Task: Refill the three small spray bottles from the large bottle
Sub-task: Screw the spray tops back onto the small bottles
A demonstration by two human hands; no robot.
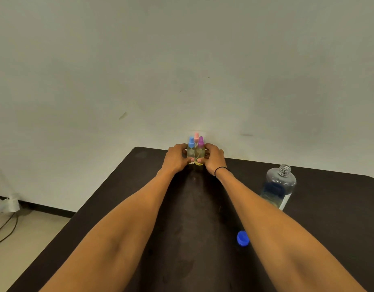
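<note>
Both forearms are extended straight ahead over the dark table (122,207), converging at the middle of its far edge, close to the wall (181,60).

The left hand (176,158) is cupped, fingers curled round the left side of a tight cluster of three small spray bottles; its thumb tip lies across the lower front of the blue-capped bottle (191,151). The right hand (213,158) mirrors it, fingers wrapped over the right side of the cluster and the thumb tip against the lower front of the purple-capped bottle (200,152). A black band (220,170) circles the right wrist. Together the two hands grasp the group from either side.

The pink-capped bottle (196,137) stands behind the other two; only its cap shows, the body being hidden. All three are upright, touching one another, all caps on. The two front bottles show pale yellowish contents; the fill level is hard to make out.

The large bottle (279,186) stands upright near the table's right edge, well apart from the cluster, neck uncapped, with liquid in its lower part. Its blue cap (243,238) lies on the table nearer the near edge, just beside the right forearm.

The fingertips behind the cluster are concealed. Whether the bottle bases rest on the table cannot be told. At the lower left, cables (5,228) lie on the floor.
</note>
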